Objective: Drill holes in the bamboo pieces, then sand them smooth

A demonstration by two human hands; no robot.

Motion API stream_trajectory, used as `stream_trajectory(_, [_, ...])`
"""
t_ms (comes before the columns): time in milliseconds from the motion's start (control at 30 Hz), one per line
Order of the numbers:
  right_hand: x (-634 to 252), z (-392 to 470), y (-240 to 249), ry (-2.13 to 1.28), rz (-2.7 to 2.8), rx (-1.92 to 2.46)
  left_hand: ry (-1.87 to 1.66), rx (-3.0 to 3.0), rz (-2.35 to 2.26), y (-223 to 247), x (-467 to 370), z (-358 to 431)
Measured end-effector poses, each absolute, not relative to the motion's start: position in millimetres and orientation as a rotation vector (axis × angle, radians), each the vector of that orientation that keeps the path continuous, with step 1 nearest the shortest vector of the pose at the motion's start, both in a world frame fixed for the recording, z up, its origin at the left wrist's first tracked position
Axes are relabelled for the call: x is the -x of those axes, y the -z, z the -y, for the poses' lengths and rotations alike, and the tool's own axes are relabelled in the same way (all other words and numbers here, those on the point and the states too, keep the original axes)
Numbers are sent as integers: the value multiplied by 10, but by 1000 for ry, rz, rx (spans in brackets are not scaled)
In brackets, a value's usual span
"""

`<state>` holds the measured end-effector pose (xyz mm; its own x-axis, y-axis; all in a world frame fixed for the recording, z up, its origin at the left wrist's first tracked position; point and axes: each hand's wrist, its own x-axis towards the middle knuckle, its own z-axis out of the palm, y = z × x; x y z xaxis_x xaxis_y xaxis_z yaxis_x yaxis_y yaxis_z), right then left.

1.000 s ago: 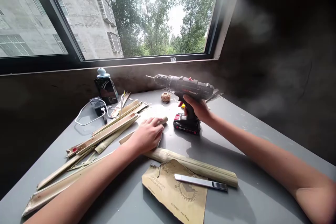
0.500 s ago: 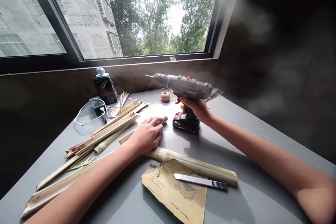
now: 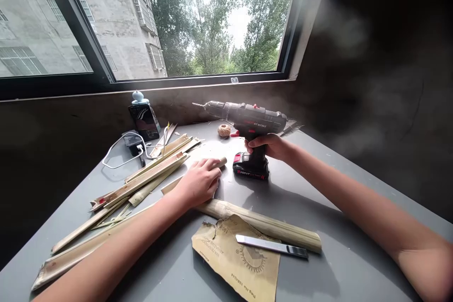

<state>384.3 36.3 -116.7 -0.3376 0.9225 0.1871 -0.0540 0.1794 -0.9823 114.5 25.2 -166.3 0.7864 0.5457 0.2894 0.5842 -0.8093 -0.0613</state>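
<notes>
A black and red cordless drill [image 3: 253,114] stands at mid-table with its bit pointing left, and my right hand [image 3: 272,145] is closed around its handle. Resting on the table left of it, my left hand [image 3: 201,180] has its fingers curled over a slim bamboo piece [image 3: 222,162]; only the piece's rounded end shows past the fingers, the rest being covered. Closer to me lies a thicker bamboo pole [image 3: 269,223], its far end near my left wrist. A sheet of tan sandpaper [image 3: 240,269] sits against the pole, with a silver utility knife [image 3: 265,244] on top.
Several split bamboo strips [image 3: 152,174] lie on the left of the grey table [image 3: 304,283]. Behind them are a phone [image 3: 144,121] propped upright and a black charger [image 3: 132,144] with a white cable. A twine ball [image 3: 223,130] sits near the wall under the window.
My right hand has shifted its grip on the drill handle, the thumb now lying across it and the fingers lower. My left hand stays on the bamboo piece.
</notes>
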Motion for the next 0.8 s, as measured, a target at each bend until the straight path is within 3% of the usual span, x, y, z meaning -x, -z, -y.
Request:
stream_trajectory(600, [-3761, -413, 1229, -1288, 1468, 827, 254, 2863, 972, 1578, -1164, -213])
stream_trajectory(800, [-3846, -433, 1240, -1300, 1521, 834, 62, 2890, 1236, 1203, -962, -355])
